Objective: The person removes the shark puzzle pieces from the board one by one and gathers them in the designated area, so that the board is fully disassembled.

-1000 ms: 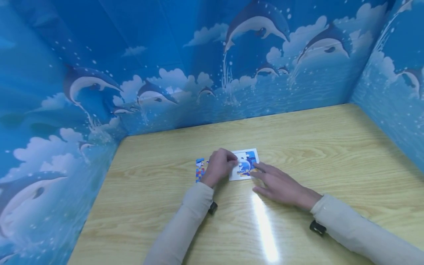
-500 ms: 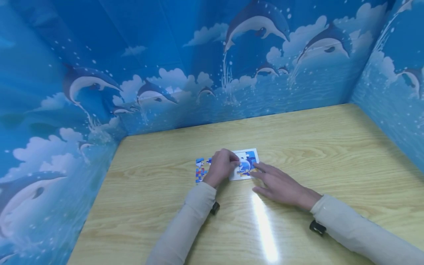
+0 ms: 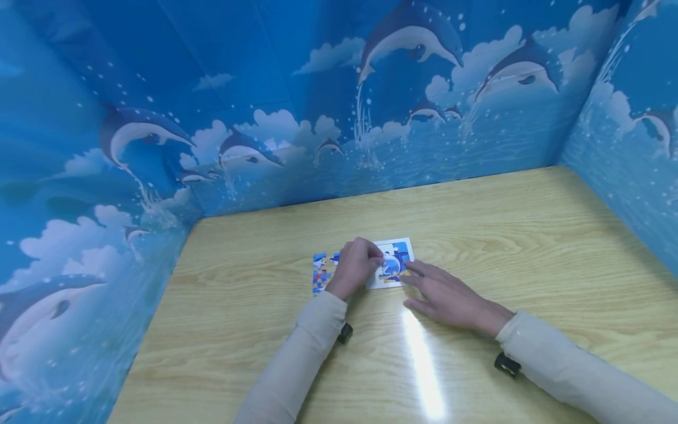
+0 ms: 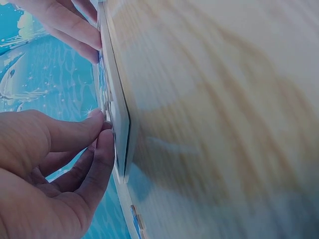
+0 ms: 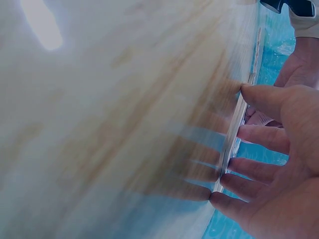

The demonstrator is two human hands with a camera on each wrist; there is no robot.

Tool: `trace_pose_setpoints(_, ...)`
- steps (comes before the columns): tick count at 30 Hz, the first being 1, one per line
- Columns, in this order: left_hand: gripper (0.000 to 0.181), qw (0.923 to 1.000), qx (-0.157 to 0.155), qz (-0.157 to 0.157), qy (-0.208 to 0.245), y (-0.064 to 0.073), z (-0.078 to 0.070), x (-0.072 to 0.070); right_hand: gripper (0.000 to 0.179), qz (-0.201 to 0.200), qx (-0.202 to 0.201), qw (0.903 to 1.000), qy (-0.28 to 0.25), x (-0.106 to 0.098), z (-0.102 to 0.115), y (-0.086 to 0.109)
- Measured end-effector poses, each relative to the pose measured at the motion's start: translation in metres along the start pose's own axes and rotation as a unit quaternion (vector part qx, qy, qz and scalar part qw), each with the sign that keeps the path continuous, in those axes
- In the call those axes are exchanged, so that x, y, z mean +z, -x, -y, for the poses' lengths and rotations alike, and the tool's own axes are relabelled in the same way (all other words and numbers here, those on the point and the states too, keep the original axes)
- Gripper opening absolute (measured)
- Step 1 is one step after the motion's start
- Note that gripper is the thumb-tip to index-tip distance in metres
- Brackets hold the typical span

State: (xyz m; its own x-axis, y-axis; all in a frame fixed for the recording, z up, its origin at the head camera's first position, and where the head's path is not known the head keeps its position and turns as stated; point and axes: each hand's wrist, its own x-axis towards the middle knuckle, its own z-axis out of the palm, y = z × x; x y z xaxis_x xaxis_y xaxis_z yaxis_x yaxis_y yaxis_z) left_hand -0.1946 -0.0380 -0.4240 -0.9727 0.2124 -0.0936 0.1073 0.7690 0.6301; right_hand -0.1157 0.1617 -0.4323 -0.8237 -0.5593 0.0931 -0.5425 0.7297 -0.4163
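Puzzle tray: white-framed (image 3: pixel 374 283), flat on the table, partly filled with a picture in blue, white and yellow (image 3: pixel 392 266); pale bare patches show at its upper left.
Left hand (image 3: pixel 353 268): thumb and forefinger pinch a small piece (image 4: pixel 106 125), mostly hidden by the fingertips, at the tray's left part.
Right hand (image 3: pixel 444 294): fingers spread and extended, tips touching the tray's right and near edges; grasps nothing.
Other pieces (image 3: pixel 319 274): grouped left of the tray, partly behind the left hand.
Sleeves (image 3: pixel 309 333): pale, black device (image 3: pixel 508 364) at each wrist.
Table (image 3: pixel 238 330): wood-grained, with a bright glare streak.
Walls (image 3: pixel 296 171): blue, printed with leaping dolphins.
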Motion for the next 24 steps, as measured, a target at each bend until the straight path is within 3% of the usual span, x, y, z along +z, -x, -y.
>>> trace_pose_setpoints(16,0.005,0.9997,0.004,-0.019,0.017,0.0017,-0.0008,-0.0021,0.053,-0.003,-0.001,1.0000,0.002,-0.0014,0.0015,0.0000)
trace_pose_setpoints(24,0.005,0.9988,-0.011,-0.018,0.043,0.0033,-0.0009,-0.0049,0.054,-0.005,-0.005,1.0000,0.005,-0.0006,0.0009,-0.0002)
